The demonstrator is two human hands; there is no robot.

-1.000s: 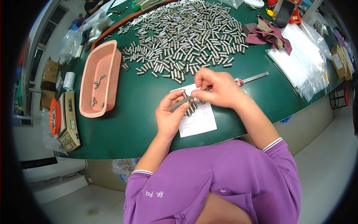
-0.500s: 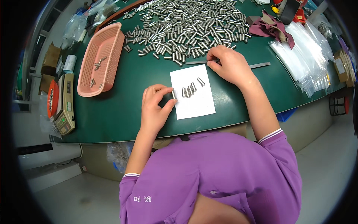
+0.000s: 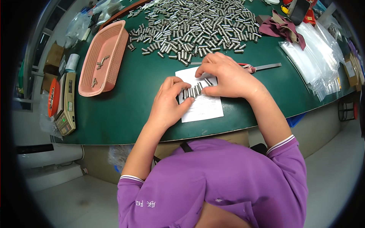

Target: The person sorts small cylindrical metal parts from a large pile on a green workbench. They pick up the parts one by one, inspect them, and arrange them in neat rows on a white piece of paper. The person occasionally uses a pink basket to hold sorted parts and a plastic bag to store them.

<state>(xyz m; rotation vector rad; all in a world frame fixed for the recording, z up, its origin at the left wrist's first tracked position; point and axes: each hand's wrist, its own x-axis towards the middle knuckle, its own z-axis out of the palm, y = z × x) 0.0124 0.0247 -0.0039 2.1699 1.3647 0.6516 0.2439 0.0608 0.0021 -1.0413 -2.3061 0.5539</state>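
Observation:
Several short metal pins lie side by side in a row on a printed white sheet. My left hand is at the row's left end, its thumb and forefinger closed on the ends of the pins there. From the right, my right hand reaches over the sheet with thumb and fingers apart. Its thumb tip is beside the row's right end, and one slanted pin lies between the thumb and fingers. Behind that hand, a long flat metal tool with red and pink parts is partly hidden.
A big pile of metal pins covers the back of the green table. At left are a pink basket with a few pins and a scale with an orange dish. Plastic bags and a maroon cloth lie right.
My left hand has moved right with its pin to the row on the sheet. My right hand has come away from the flat metal tool, toward me and left, over the sheet.

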